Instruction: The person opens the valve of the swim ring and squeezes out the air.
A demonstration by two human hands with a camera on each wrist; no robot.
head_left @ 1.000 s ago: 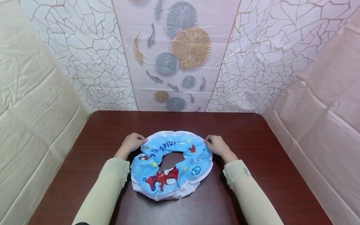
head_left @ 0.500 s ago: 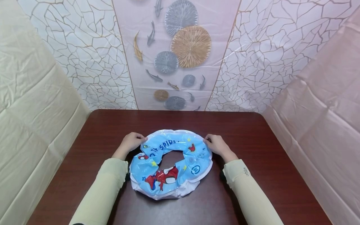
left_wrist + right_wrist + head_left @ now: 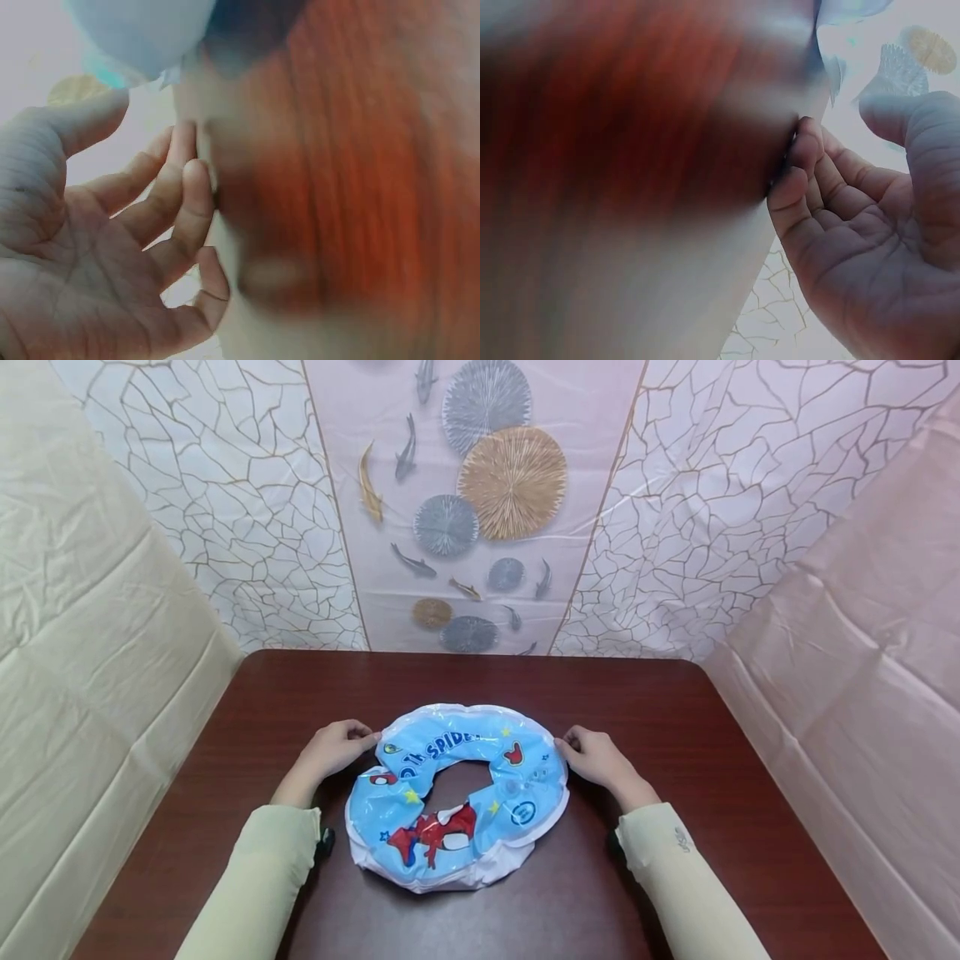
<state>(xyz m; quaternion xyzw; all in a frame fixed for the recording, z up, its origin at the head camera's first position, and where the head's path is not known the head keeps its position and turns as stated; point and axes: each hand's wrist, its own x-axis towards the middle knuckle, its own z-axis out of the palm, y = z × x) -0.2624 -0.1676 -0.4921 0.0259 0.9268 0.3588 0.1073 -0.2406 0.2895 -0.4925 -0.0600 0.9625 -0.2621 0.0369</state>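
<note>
A blue swim ring [image 3: 457,743] with a white edge, cartoon figures and lettering lies on the table, soft and wrinkled. My left hand [image 3: 333,752] is at its upper left edge. In the left wrist view the thumb and loosely bent fingers of that hand [image 3: 97,217] are spread apart, with the ring [image 3: 146,34] just beyond the thumb. At the ring's upper right edge is my right hand [image 3: 600,760]. The right wrist view shows this hand [image 3: 870,225] with a gap between thumb and fingers and nothing held; the ring's edge [image 3: 831,52] is close by.
The dark red-brown wooden table [image 3: 637,702] extends around the ring. A patterned wall covering [image 3: 480,568] stands behind its far edge. Pale cloth sides [image 3: 97,635] flank the table at left and right.
Both hands pinched the ring's upper edge earlier. They have let go and moved slightly outward, left hand to the left and right hand to the right. The ring stays in place.
</note>
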